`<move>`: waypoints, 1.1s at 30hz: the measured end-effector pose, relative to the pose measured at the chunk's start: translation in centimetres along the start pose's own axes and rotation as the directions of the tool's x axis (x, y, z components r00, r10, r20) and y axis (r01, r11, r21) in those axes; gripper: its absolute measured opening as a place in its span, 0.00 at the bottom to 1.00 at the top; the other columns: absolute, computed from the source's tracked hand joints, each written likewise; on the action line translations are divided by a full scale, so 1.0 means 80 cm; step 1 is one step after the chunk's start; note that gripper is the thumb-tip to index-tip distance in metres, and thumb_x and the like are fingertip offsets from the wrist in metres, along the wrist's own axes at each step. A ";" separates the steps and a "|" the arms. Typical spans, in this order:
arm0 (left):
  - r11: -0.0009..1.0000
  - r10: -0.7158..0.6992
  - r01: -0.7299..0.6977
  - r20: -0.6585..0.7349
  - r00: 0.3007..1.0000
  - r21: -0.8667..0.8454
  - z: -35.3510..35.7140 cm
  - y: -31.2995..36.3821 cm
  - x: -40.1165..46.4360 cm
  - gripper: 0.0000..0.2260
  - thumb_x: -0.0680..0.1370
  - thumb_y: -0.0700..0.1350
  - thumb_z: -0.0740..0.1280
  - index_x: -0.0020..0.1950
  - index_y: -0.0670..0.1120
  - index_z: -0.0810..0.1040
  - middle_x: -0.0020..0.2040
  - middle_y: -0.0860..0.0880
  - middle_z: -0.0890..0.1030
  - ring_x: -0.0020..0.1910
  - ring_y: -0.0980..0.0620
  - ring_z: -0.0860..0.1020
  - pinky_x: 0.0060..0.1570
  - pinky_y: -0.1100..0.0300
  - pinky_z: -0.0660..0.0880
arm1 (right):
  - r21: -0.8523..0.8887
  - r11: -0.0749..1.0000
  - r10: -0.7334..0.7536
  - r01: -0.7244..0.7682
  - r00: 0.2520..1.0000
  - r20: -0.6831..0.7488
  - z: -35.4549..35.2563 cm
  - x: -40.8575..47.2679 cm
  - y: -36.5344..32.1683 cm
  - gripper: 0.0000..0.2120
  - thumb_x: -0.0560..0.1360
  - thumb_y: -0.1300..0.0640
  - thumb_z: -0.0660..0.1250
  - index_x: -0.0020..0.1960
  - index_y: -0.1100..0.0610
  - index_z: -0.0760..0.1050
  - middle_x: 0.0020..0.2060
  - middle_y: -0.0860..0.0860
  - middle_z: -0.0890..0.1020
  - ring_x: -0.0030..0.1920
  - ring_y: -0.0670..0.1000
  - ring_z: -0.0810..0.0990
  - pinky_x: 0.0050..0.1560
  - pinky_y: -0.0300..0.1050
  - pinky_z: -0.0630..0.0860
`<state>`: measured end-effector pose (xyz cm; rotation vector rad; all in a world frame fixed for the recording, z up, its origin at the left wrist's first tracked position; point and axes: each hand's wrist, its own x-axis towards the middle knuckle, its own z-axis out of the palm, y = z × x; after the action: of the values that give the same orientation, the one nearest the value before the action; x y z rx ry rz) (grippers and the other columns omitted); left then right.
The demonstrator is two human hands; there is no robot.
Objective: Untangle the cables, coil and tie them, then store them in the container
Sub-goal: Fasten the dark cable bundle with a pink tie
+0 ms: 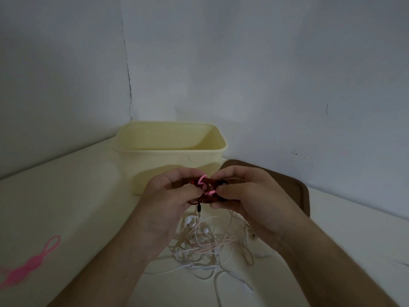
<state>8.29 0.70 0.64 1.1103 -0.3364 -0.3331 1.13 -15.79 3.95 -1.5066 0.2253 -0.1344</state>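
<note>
A dim room corner is formed by two pale grey-blue walls [265, 63], joined at a dark cracked seam [127, 69], below which a cream tabletop [66, 207] is seen, with small dark marks scattered on the right wall.

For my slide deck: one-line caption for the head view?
Both hands, left hand and right hand, fasten a pink silicone tie around a coiled dark-red cable before a cream plastic container.

A brown tray [298, 191] lies on the pale table [66, 207], just right of centre against the wall. The grey wall [265, 74] behind shows a thin dark crack [128, 69] running down its left part.
</note>
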 end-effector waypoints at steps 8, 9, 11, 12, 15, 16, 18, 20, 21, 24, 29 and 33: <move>0.982 0.082 -0.071 -0.057 0.995 0.175 0.004 0.001 -0.003 0.11 0.69 0.32 0.77 0.46 0.47 0.88 0.45 0.42 0.87 0.47 0.45 0.85 0.53 0.49 0.80 | -0.076 0.995 -0.067 0.067 0.998 0.002 0.007 -0.004 -0.004 0.04 0.80 0.64 0.72 0.51 0.65 0.83 0.46 0.63 0.88 0.52 0.63 0.88 0.55 0.54 0.86; 0.979 0.089 -0.076 -0.062 0.994 0.190 0.004 0.000 -0.003 0.12 0.70 0.31 0.76 0.46 0.47 0.87 0.45 0.42 0.87 0.47 0.45 0.85 0.52 0.49 0.79 | -0.127 0.988 -0.086 0.087 0.996 0.011 0.008 -0.005 -0.004 0.05 0.79 0.62 0.74 0.51 0.64 0.83 0.46 0.61 0.88 0.50 0.61 0.89 0.55 0.54 0.86; 0.976 0.093 -0.078 -0.063 0.994 0.204 0.004 0.000 -0.003 0.13 0.70 0.30 0.75 0.47 0.46 0.87 0.45 0.42 0.87 0.46 0.46 0.85 0.50 0.51 0.79 | -0.215 0.970 -0.113 0.112 0.994 0.008 0.011 -0.005 -0.002 0.04 0.78 0.64 0.76 0.52 0.62 0.84 0.45 0.58 0.89 0.48 0.57 0.90 0.54 0.54 0.87; 0.976 0.090 -0.076 -0.061 0.994 0.203 0.004 0.000 -0.003 0.13 0.70 0.29 0.74 0.47 0.46 0.87 0.45 0.42 0.87 0.46 0.46 0.85 0.50 0.51 0.78 | -0.240 0.964 -0.117 0.114 0.993 0.002 0.011 -0.004 -0.001 0.04 0.78 0.66 0.75 0.51 0.62 0.84 0.45 0.57 0.89 0.47 0.56 0.90 0.54 0.54 0.87; 0.978 0.082 -0.068 -0.061 0.995 0.196 0.004 -0.002 -0.003 0.15 0.72 0.27 0.73 0.46 0.46 0.87 0.45 0.41 0.87 0.45 0.46 0.85 0.48 0.52 0.77 | -0.256 0.961 -0.109 0.102 0.994 -0.012 0.007 -0.003 0.001 0.06 0.77 0.70 0.73 0.50 0.62 0.85 0.44 0.56 0.89 0.47 0.55 0.90 0.54 0.55 0.87; 0.979 0.080 -0.067 -0.060 0.995 0.192 0.004 -0.002 -0.003 0.15 0.72 0.27 0.73 0.46 0.46 0.87 0.45 0.41 0.87 0.45 0.46 0.85 0.49 0.52 0.78 | -0.259 0.960 -0.111 0.105 0.994 -0.009 0.006 -0.003 0.001 0.06 0.77 0.71 0.73 0.50 0.62 0.85 0.44 0.56 0.89 0.47 0.55 0.90 0.54 0.55 0.87; 0.981 0.083 -0.072 -0.051 0.995 0.183 0.002 -0.003 -0.002 0.14 0.71 0.27 0.73 0.47 0.45 0.87 0.46 0.40 0.87 0.46 0.44 0.85 0.50 0.51 0.78 | -0.256 0.960 -0.117 0.116 0.993 0.011 0.003 -0.003 0.001 0.07 0.77 0.71 0.73 0.51 0.62 0.84 0.45 0.57 0.89 0.48 0.56 0.89 0.54 0.55 0.87; 0.982 0.086 -0.077 -0.046 0.995 0.171 0.001 -0.003 -0.001 0.13 0.69 0.31 0.75 0.48 0.45 0.87 0.46 0.40 0.87 0.47 0.44 0.85 0.51 0.50 0.78 | -0.231 0.966 -0.111 0.115 0.993 0.032 0.002 -0.003 0.001 0.07 0.75 0.71 0.75 0.51 0.63 0.84 0.46 0.58 0.89 0.50 0.60 0.89 0.55 0.55 0.86; 0.983 0.085 -0.075 -0.049 0.995 0.168 0.001 -0.004 -0.001 0.12 0.67 0.33 0.75 0.48 0.46 0.87 0.46 0.41 0.87 0.47 0.44 0.85 0.52 0.50 0.78 | -0.222 0.968 -0.106 0.113 0.993 0.043 0.001 -0.002 0.002 0.08 0.74 0.71 0.76 0.52 0.63 0.84 0.46 0.59 0.89 0.50 0.63 0.88 0.57 0.56 0.86; 0.985 0.079 -0.070 -0.054 0.995 0.155 0.001 -0.004 0.001 0.12 0.65 0.37 0.76 0.47 0.46 0.87 0.45 0.42 0.86 0.48 0.43 0.84 0.56 0.46 0.79 | -0.199 0.975 -0.091 0.099 0.995 0.049 -0.001 -0.001 0.003 0.11 0.73 0.71 0.78 0.53 0.64 0.84 0.47 0.61 0.89 0.52 0.65 0.88 0.60 0.58 0.85; 0.990 0.061 -0.056 -0.029 0.998 0.132 0.002 -0.003 0.000 0.12 0.64 0.36 0.75 0.47 0.45 0.87 0.44 0.42 0.86 0.47 0.44 0.84 0.53 0.49 0.79 | -0.136 0.989 -0.061 0.062 0.998 0.017 -0.001 0.000 0.004 0.10 0.74 0.75 0.74 0.53 0.66 0.83 0.47 0.62 0.88 0.49 0.60 0.89 0.58 0.55 0.86; 0.990 0.058 -0.052 -0.037 0.998 0.134 0.003 -0.001 -0.002 0.12 0.69 0.29 0.75 0.47 0.43 0.87 0.43 0.41 0.85 0.46 0.44 0.84 0.51 0.50 0.79 | -0.133 0.990 -0.044 0.046 0.999 0.014 0.001 0.000 0.003 0.09 0.75 0.75 0.73 0.53 0.66 0.82 0.47 0.61 0.89 0.47 0.57 0.89 0.53 0.51 0.87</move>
<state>8.02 0.50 0.65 1.2351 -0.3563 -0.2411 1.12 -15.70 3.68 -1.6455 0.1948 -0.1498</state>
